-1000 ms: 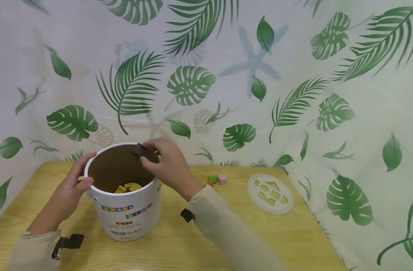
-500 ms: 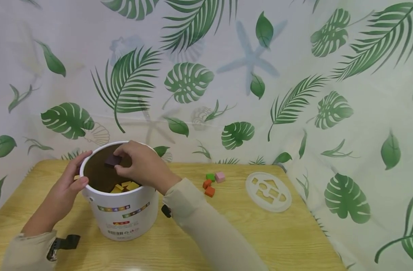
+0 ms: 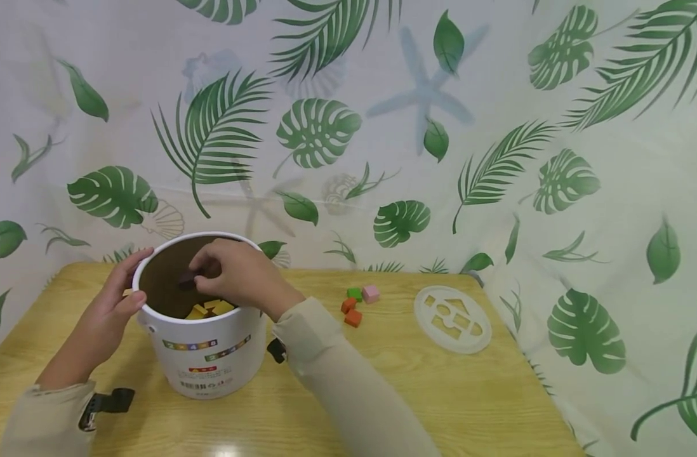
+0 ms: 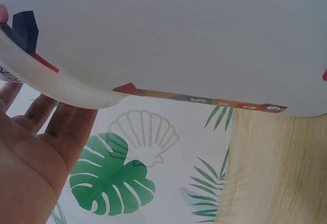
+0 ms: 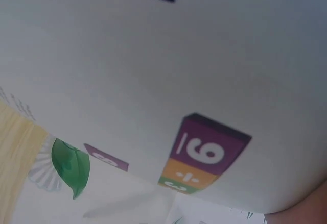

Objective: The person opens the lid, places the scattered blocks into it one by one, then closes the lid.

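Observation:
In the head view a white bucket (image 3: 211, 358) with colourful number labels stands on the wooden table. My left hand (image 3: 111, 308) holds its left side, thumb at the rim and fingers spread along the outside; the left wrist view shows that hand (image 4: 36, 157) at the rim, palm apart from the wall. My right hand (image 3: 234, 270) reaches in over the right rim, thumb and index finger bent towards each other. At their tips is a blurred dark purple block (image 3: 186, 279). Yellow blocks (image 3: 211, 309) lie inside, partly hidden by the front rim.
Right of the bucket lie two orange blocks (image 3: 352, 318), a green block (image 3: 355, 293) and a pink block (image 3: 371, 294). Farther right is a translucent round lid (image 3: 452, 319) with shaped cut-outs. A leaf-patterned cloth (image 3: 325, 197) hangs behind the table (image 3: 440, 406).
My right hand has moved left and down into the bucket with the dark purple block, which now sits lower. The orange blocks have come into full view. My left hand stays at the bucket.

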Available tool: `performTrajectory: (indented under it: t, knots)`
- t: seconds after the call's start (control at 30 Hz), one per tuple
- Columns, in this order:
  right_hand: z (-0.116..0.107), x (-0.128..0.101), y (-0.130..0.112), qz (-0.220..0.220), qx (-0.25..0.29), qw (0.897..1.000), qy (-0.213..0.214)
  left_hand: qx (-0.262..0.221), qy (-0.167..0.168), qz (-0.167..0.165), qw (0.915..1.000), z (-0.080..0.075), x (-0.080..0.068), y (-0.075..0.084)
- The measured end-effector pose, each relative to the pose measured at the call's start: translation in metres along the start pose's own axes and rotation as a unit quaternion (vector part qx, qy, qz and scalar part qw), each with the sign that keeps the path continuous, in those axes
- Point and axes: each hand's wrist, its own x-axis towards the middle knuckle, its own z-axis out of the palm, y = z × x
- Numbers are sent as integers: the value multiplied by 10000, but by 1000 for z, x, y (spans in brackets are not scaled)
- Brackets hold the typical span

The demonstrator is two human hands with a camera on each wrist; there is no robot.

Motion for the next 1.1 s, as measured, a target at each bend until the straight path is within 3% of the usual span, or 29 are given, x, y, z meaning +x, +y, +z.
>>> performTrajectory:
  t: [0.27, 0.5, 0.7, 0.83, 1.0, 1.1]
  knots:
    - [-1, -2, 2, -99, 341, 9993, 154, 107, 29, -28, 9999, 1, 1, 1]
    - [-1, -3, -1, -34, -94, 9997, 216, 110, 57, -24, 9999, 0, 0, 2]
    - [-2, -7, -1, 33, -6, 9996, 270, 130, 44, -61, 9999, 2, 0, 3]
    - [2, -12, 2, -39, 382, 9945, 971, 195, -15, -130, 9997, 2, 1, 3]
    - [12, -22, 9, -375, 1342, 9626, 2324, 262, -28, -87, 9996, 0, 1, 1]
    - [12, -28, 13, -603, 1522, 9525, 2568, 197, -27, -20, 9998, -1, 1, 0]
